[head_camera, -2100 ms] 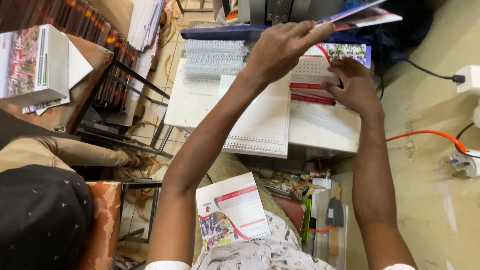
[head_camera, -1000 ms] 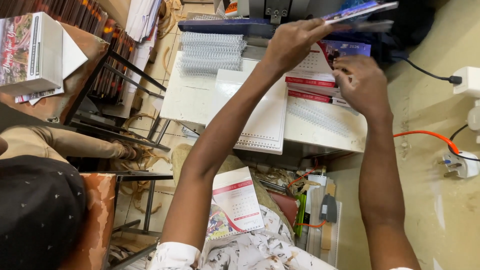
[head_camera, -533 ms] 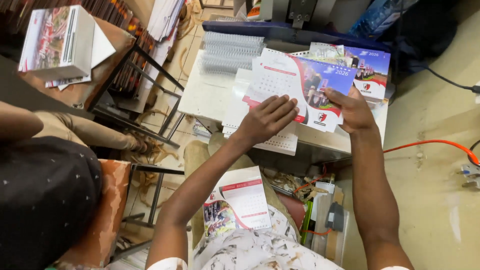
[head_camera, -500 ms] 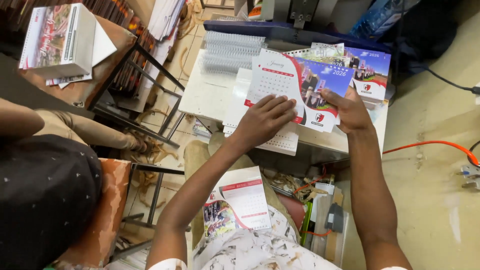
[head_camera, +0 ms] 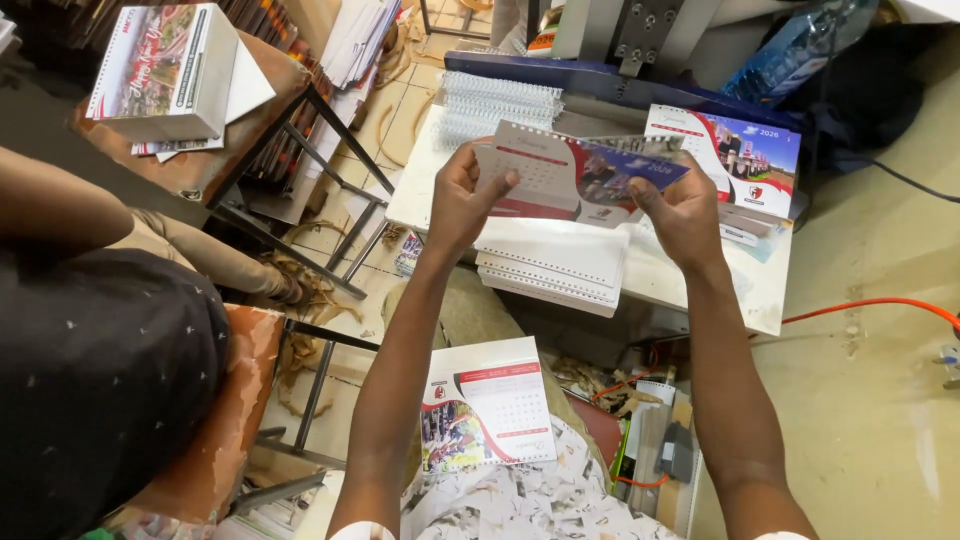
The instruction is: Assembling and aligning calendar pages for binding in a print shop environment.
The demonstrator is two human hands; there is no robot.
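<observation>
White worktable (head_camera: 700, 285), red-and-blue calendar (head_camera: 575, 175) above

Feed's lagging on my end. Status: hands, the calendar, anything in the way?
Left hand and right hand grip the calendar by its ends, lifted above the white table. Punched sheet stack lies directly below. Nothing between the hands.

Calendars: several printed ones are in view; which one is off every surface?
The calendar gripped between the left hand and right hand. The lap calendar and the one on the white table are lying down.
</observation>
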